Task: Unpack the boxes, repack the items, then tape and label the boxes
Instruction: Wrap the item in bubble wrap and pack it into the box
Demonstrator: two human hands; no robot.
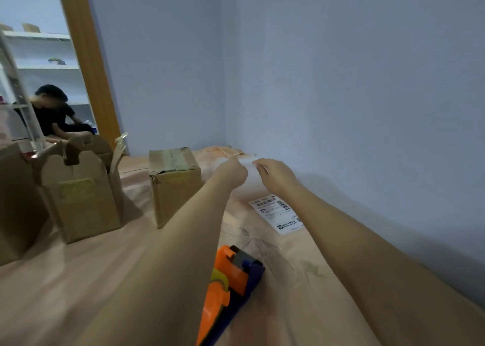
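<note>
Both my hands are stretched out over the pink sheet. My left hand [232,173] and my right hand [275,173] each pinch the top edge of a pale, blurred label sheet [249,183] held between them. A printed shipping label [278,213] with barcodes lies flat on the sheet just below my right hand. A small taped cardboard box [174,185] stands left of my left hand. An open cardboard box [84,193] with raised flaps stands further left. An orange and blue tape dispenser [231,288] lies between my forearms.
Part of a larger brown box [13,204] sits at the left edge. Blue walls [341,83] close the corner ahead and to the right. Through the wooden door frame [86,65] a person in black sits by white shelves [39,67].
</note>
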